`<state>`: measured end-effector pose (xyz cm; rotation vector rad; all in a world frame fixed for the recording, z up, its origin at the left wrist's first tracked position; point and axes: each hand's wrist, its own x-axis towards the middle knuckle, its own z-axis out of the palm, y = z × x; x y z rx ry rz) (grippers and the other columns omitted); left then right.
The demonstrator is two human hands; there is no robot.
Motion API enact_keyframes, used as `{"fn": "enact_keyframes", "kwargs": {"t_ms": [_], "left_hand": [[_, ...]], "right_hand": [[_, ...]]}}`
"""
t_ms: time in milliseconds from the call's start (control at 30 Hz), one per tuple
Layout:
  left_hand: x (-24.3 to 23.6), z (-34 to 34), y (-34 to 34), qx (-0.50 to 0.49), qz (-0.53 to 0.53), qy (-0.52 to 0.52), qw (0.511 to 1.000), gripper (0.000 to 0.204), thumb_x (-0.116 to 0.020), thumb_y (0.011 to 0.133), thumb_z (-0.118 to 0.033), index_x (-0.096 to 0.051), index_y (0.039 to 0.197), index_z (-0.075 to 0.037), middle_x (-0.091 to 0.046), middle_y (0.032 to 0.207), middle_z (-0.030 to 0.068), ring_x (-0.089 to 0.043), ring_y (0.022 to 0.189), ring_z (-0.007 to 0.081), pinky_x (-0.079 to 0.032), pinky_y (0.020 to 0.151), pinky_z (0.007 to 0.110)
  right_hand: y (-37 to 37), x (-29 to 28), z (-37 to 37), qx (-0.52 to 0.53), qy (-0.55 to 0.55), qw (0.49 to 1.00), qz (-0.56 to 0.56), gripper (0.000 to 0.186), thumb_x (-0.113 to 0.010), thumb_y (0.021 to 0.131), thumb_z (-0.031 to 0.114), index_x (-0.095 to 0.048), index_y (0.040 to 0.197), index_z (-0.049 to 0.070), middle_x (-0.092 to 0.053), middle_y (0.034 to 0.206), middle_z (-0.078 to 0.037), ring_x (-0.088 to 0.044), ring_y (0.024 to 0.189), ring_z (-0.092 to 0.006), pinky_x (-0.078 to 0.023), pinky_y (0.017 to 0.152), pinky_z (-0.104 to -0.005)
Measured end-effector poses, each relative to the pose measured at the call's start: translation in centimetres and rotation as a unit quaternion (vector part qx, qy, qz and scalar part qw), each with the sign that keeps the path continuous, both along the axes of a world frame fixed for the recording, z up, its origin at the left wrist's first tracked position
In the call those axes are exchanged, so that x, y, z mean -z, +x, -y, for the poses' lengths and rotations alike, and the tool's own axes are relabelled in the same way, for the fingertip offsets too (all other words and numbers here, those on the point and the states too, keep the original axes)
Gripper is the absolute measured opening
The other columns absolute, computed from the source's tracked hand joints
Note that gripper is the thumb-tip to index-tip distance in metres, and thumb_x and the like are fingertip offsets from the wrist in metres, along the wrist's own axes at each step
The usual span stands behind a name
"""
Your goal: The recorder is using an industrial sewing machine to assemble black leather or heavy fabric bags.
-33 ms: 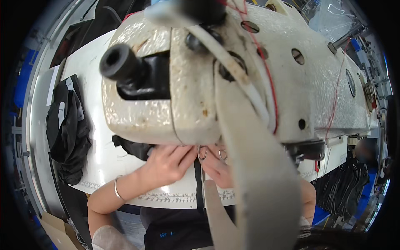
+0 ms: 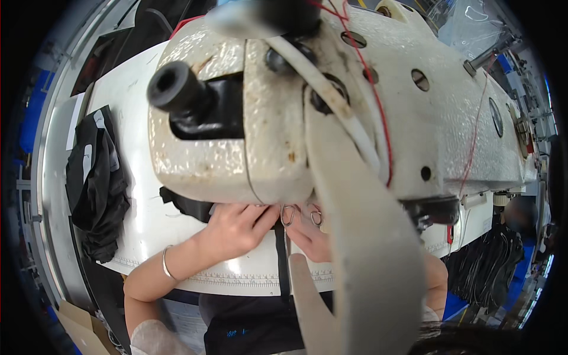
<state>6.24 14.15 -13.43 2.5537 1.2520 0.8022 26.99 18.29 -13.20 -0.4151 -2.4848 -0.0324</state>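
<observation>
Under the sewing machine head [image 2: 278,136], my left hand [image 2: 236,232] has its fingers bent and closed at the top end of a narrow black zipper [image 2: 282,260]. Its fingertips are partly hidden by the machine. The zipper runs down over the table's front edge towards my lap. On the zipper's other side lies my right hand [image 2: 312,241], with the machine's pale curved lever [image 2: 378,254] covering much of it; what its fingers do is hidden. Two small wire loops [image 2: 287,216] show between the hands. Dark fabric [image 2: 186,206] sticks out beyond my left hand.
A pile of black fabric pieces [image 2: 97,183] lies on the white table [image 2: 142,236] at the left. A ruler strip [image 2: 225,278] follows its front edge. Black strips hang in a bundle [image 2: 485,266] at the right. Red thread [image 2: 378,112] runs along the machine.
Both hands have shifted slightly farther in under the machine head. The zipper still hangs between them, and the view has moved a little.
</observation>
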Motion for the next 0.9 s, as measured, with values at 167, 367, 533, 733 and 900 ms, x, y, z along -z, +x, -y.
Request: {"fn": "enact_keyframes", "kwargs": {"t_ms": [167,367,533,733,900], "left_hand": [[0.2,-2.1,-1.1,-0.026,0.029,0.007,0.999,0.03,-0.063,0.057,0.001,-0.068,0.087,-0.001,-0.064,0.09,0.0124,-0.062,0.08,0.0305,-0.05,0.067,0.041],[-5.8,-2.1,-0.7,-0.094,-0.038,-0.029,0.994,0.014,-0.064,0.067,-0.003,-0.062,0.081,0.001,-0.059,0.079,0.0154,-0.058,0.08,0.0332,-0.045,0.081,0.04],[-14.3,4.2,0.6,0.158,-0.275,0.002,0.949,0.01,-0.058,0.058,-0.01,-0.054,0.063,-0.002,-0.048,0.061,0.0054,-0.051,0.063,0.0217,-0.043,0.073,0.031],[-8.6,5.7,-1.6,0.02,-0.139,-0.019,0.99,0.014,-0.065,0.067,-0.007,-0.052,0.064,-0.003,-0.049,0.07,0.0077,-0.054,0.064,0.0226,-0.045,0.051,0.032],[-6.4,11.2,1.1,-0.096,-0.04,0.049,0.993,0.025,-0.073,0.072,-0.005,-0.061,0.092,0.004,-0.044,0.066,0.006,-0.045,0.057,0.0206,-0.038,0.05,0.032]], "right_hand": [[-1.5,2.1,-1.8,-0.042,-0.082,0.996,0.012,0.039,-0.062,0.06,0.012,-0.062,0.097,-0.001,-0.062,0.093,-0.008,-0.058,0.081,-0.0206,-0.048,0.069,-0.0372],[0.3,-0.9,-1.6,-0.093,-0.017,0.995,-0.026,0.036,-0.067,0.068,0.011,-0.064,0.103,0.003,-0.055,0.076,-0.003,-0.054,0.061,-0.0159,-0.046,0.058,-0.0313],[1.9,-2.9,5.9,-0.178,-0.337,0.923,-0.051,0.026,-0.063,0.078,0.004,-0.064,0.104,0.002,-0.059,0.079,-0.004,-0.058,0.066,-0.016,-0.048,0.062,-0.0286],[2.1,-3.2,10.9,-0.06,-0.764,0.62,-0.167,0.025,-0.056,0.092,0.01,-0.059,0.116,0.003,-0.064,0.085,-0.004,-0.058,0.075,-0.0078,-0.047,0.069,-0.025],[2.2,-4.3,12.3,-0.02,-0.592,0.803,-0.058,0.062,-0.063,0.089,0.026,-0.036,0.14,0.003,-0.053,0.082,-0.009,-0.056,0.078,-0.0191,-0.047,0.072,-0.0279]]}}
